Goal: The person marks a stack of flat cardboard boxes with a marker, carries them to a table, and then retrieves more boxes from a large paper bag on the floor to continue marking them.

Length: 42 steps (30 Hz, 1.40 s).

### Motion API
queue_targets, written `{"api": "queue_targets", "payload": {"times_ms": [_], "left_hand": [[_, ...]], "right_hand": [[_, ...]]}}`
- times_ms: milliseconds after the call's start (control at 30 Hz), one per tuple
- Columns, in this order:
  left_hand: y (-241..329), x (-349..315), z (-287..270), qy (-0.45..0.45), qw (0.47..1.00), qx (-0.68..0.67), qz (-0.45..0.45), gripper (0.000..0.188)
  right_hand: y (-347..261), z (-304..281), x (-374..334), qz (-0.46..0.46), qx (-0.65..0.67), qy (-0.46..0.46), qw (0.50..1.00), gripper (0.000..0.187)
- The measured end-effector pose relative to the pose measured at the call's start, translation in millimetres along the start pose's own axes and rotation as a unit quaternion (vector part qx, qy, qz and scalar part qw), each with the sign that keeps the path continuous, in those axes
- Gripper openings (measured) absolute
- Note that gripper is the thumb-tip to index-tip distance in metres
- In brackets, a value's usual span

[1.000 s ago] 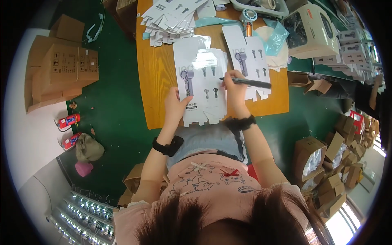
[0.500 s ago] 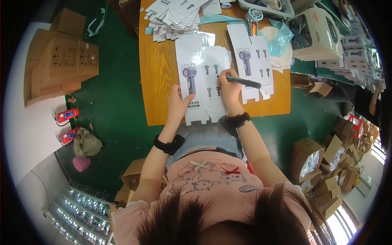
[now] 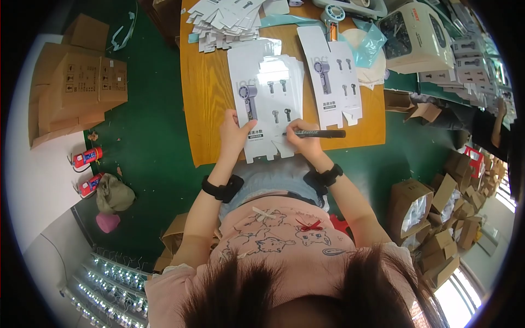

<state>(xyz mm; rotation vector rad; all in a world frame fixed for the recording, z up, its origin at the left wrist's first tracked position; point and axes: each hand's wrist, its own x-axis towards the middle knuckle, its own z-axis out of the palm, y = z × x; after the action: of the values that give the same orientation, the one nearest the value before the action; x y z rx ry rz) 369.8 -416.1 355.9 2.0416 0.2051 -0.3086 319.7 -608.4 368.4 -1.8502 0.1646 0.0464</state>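
Note:
A stack of flat white printed cartons (image 3: 262, 123), each picturing a purple handheld fan and smaller fans, lies at the table's near edge. At its left edge my left hand (image 3: 234, 135) grips the cartons, thumb on top and the other fingers partly hidden. My right hand (image 3: 306, 141) is closed around a black marker pen (image 3: 327, 133). Its tip points left at the lower right part of the top carton; whether it touches cannot be made out. Right of this stack lies a second group of matching flat cartons (image 3: 334, 82), apart from both hands.
A loose pile of flat cartons (image 3: 227, 24) covers the far left of the wooden table (image 3: 206, 109). Beyond the right stack are a small handheld fan (image 3: 333, 15), blue plastic film (image 3: 369, 49) and a cream machine (image 3: 418, 38). Brown boxes (image 3: 411, 210) crowd the right floor.
My right hand has moved down the carton toward me, and the marker has swung to lie nearly level. My left hand stays at the stack's left edge. The whole view has shifted slightly.

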Motion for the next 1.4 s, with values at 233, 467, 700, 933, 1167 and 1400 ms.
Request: {"api": "queue_targets", "payload": {"times_ms": [233,467,700,933,1167,1400], "left_hand": [[3,-6,-2,0.03,0.995,0.078,0.059,0.034],[69,-17,-13,-0.069,0.976,-0.207,0.02,0.038],[124,11,79,-0.102,0.968,-0.204,0.108,0.049],[76,2,35,0.082,0.951,0.172,0.242,0.067],[17,6,-13,-0.032,0.996,0.085,0.005,0.036],[8,4,-10,-0.001,0.997,0.032,0.064,0.021]], "right_hand": [[2,3,1,-0.062,-0.061,-0.024,0.996,0.012],[3,-69,-13,0.037,0.186,0.299,0.935,0.012],[21,-139,-31,0.009,0.171,0.503,0.847,0.012],[6,-96,-18,0.029,0.116,0.398,0.91,0.011],[-16,-8,54,0.07,0.202,0.127,0.969,0.011],[-2,8,74,0.048,0.152,0.16,0.974,0.01]]}}
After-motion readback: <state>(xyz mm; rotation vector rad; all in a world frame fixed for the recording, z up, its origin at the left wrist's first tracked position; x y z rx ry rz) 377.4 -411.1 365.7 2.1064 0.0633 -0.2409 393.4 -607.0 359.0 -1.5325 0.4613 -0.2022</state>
